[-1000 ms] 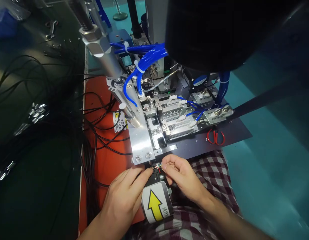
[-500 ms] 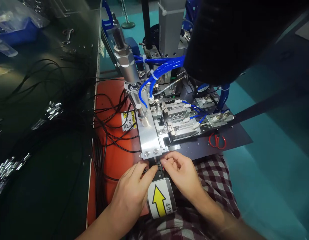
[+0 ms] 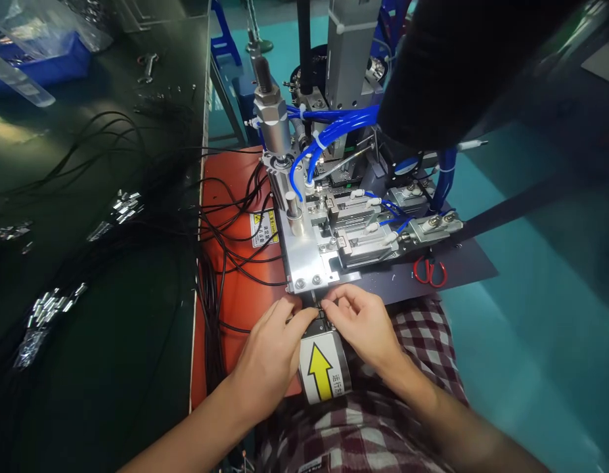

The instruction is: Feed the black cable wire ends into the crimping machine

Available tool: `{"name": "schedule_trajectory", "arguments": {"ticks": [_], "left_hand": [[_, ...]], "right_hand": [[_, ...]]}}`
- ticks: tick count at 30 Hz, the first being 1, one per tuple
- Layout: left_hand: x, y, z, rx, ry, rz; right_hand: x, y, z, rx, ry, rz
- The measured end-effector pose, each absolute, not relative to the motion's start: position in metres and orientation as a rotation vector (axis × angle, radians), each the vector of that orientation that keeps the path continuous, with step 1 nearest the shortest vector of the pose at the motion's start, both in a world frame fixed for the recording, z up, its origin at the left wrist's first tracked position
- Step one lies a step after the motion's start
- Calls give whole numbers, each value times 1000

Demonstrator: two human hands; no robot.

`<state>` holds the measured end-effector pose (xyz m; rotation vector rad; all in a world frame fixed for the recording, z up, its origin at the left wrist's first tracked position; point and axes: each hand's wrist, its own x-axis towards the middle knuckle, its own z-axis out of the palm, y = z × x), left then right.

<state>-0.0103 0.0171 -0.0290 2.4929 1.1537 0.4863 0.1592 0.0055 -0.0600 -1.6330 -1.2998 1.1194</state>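
Observation:
My left hand is closed over the front end of the machine, its thumb and fingers pinching the end of a cable that they mostly hide. Opposite it, my right hand pinches thin wires of that cable end, fingertips almost touching my left thumb. Both sets of fingertips rest at a small black guide, just in front of the metal plate with two bolts. Below the fingers is a white label with a yellow arrow. The wires themselves are barely visible now.
Red-handled scissors lie on the grey base plate at right. Pneumatic cylinders with blue hoses stand beyond. Black cables cross the red surface. Metal-tipped cable bundles, a wrench and a blue bin occupy the left table.
The view has shifted, so the machine sits farther right. Coloured wires seen between my fingertips earlier are now mostly hidden, as both hands have come closer together at the black guide.

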Motion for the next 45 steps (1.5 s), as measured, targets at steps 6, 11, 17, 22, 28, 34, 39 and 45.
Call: {"name": "schedule_trajectory", "arguments": {"ticks": [6,11,17,22,28,34,39,45], "left_hand": [[-11,18,-32,2475,1128,510],[-10,18,-32,2493,1132,494],[-9,19,-31,2495,1136,490],[-9,19,-31,2496,1130,490],[-9,19,-29,2578,1142,495],[-8,19,-30,2588,1139,505],[-8,19,-30,2553,1147,486],[-9,19,-31,2562,1129,487]], "right_hand": [[153,2,-59,-1622,-1405,865],[161,0,-66,-1534,-1237,1089],[162,-1,-69,-1448,-1067,1248],[161,5,-57,-1434,-782,1509],[168,6,-50,-1412,-701,1674],[164,-13,-58,-1546,-947,1334],[162,-14,-55,-1649,-1109,1317],[167,-14,-44,-1715,-1680,689]]}}
